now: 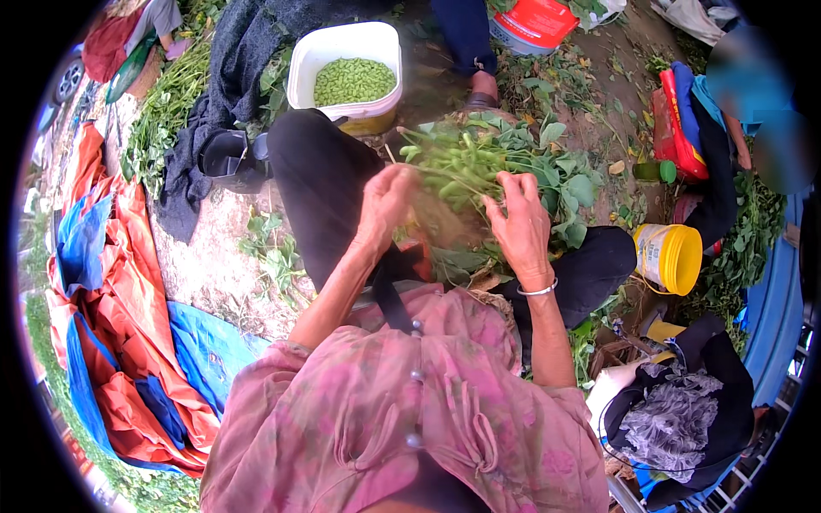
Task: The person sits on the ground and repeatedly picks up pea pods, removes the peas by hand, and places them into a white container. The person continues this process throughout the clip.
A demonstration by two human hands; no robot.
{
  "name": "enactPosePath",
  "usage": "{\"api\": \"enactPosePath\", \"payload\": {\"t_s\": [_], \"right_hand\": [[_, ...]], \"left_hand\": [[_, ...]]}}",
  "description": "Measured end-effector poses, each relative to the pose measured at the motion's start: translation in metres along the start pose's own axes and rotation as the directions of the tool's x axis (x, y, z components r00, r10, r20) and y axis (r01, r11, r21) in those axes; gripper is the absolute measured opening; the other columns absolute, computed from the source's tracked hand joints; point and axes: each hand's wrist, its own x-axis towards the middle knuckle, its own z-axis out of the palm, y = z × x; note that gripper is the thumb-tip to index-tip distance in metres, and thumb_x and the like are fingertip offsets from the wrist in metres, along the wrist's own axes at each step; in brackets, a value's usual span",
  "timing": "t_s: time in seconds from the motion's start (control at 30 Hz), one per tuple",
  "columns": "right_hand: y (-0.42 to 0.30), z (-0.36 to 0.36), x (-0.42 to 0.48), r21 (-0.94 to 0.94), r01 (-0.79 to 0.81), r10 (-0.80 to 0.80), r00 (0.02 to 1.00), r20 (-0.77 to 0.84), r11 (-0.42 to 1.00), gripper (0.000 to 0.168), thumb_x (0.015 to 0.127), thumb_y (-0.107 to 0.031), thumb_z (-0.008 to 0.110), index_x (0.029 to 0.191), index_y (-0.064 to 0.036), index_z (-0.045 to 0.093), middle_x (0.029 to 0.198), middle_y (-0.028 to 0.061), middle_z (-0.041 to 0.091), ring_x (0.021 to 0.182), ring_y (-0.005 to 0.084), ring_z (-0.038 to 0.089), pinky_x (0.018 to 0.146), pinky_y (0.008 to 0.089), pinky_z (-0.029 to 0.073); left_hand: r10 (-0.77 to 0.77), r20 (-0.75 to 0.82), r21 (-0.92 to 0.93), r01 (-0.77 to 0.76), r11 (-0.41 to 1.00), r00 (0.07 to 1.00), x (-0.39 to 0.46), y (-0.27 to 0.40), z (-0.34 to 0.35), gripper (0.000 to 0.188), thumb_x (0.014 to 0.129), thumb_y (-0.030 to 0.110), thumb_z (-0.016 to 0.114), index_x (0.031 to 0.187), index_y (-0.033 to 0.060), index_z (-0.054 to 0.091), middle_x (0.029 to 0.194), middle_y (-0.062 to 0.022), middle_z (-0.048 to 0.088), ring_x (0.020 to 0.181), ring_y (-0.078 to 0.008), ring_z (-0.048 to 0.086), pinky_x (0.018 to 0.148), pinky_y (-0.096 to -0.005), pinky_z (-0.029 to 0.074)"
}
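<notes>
Both hands are raised over my lap with a leafy bean plant bearing green pods point(471, 157) between and beyond them. My left hand point(390, 195), slightly blurred, is closed around the thin stem end of the plant. The fingers of my right hand point(518, 215), with a bangle on its wrist, are bent at the plant's near edge, thumb close to the forefinger; whether they pinch a pod or a stem cannot be told. Beyond my left knee stands a white plastic bucket point(298, 77) with shelled green beans point(355, 81) in it. Broad green leaves point(571, 189) lie right of the pods.
A yellow bucket point(687, 260) lies tipped beyond my right knee. A dark container point(234, 173) stands at left, near an orange and blue tarpaulin point(138, 308). A red bucket point(539, 22) is at the top. Other people sit at top left, top middle and right. Bean plants point(170, 109) are heaped at upper left.
</notes>
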Motion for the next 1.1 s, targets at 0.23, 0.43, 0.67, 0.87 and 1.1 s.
{"api": "enactPosePath", "payload": {"t_s": [0.23, 0.43, 0.67, 0.87, 1.1], "right_hand": [[0.031, -0.014, 0.002, 0.051, 0.078, -0.080, 0.997, 0.022, 0.996, 0.029, 0.077, -0.004, 0.060, 0.105, -0.008, 0.053, 0.100, 0.0110, 0.052, 0.081, 0.0351, 0.059, 0.065, 0.0434, 0.048], [0.002, -0.093, -0.005, -0.102, 0.142, -0.154, 0.981, -0.116, 0.985, 0.034, 0.075, 0.005, 0.061, 0.108, -0.004, 0.055, 0.104, 0.0119, 0.055, 0.090, 0.0335, 0.059, 0.071, 0.0391, 0.049], [0.008, -0.077, 0.005, -0.299, 0.400, -0.478, 0.838, -0.262, 0.866, 0.035, 0.068, 0.004, 0.062, 0.101, -0.008, 0.058, 0.105, 0.0073, 0.056, 0.068, 0.0245, 0.061, 0.056, 0.0337, 0.049], [0.026, -0.029, 0.007, -0.284, 0.437, -0.499, 0.844, -0.199, 0.853, 0.031, 0.071, -0.001, 0.059, 0.100, -0.010, 0.054, 0.105, 0.0060, 0.055, 0.058, 0.0208, 0.061, 0.050, 0.0316, 0.049], [0.042, -0.010, 0.031, -0.353, 0.479, -0.534, 0.842, -0.073, 0.804, 0.038, 0.071, 0.000, 0.058, 0.107, -0.012, 0.053, 0.110, 0.0111, 0.054, 0.063, 0.0238, 0.063, 0.053, 0.0347, 0.051]], "left_hand": [[-0.201, 0.118, 0.030, 0.199, 0.980, 0.972, 0.002, -0.014, 0.008, 0.018, 0.095, 0.020, 0.048, 0.100, 0.0049, 0.056, 0.065, 0.0050, 0.044, 0.043, -0.0007, 0.028, 0.038, -0.0175, 0.020], [0.072, 0.287, -0.003, -0.074, 0.997, 0.955, -0.017, 0.036, 0.018, 0.027, 0.091, 0.022, 0.049, 0.110, 0.0047, 0.058, 0.087, 0.0004, 0.058, 0.075, -0.0068, 0.051, 0.067, -0.0228, 0.043], [0.159, 0.257, -0.067, -0.147, 0.987, 0.953, -0.045, 0.068, 0.050, 0.039, 0.090, 0.029, 0.056, 0.117, -0.0007, 0.056, 0.098, -0.0051, 0.062, 0.091, -0.0123, 0.056, 0.081, -0.0273, 0.045], [0.069, 0.152, -0.225, -0.034, 0.974, 0.986, -0.033, 0.029, 0.056, 0.021, 0.093, 0.028, 0.057, 0.084, 0.0098, 0.060, 0.056, 0.0087, 0.036, 0.046, -0.0030, 0.027, 0.043, -0.0216, 0.021], [-0.203, 0.386, -0.048, 0.239, 0.970, 0.900, -0.024, -0.001, 0.029, 0.026, 0.093, 0.034, 0.054, 0.083, 0.0098, 0.058, 0.060, 0.0068, 0.039, 0.050, -0.0037, 0.029, 0.044, -0.0221, 0.020]]}}
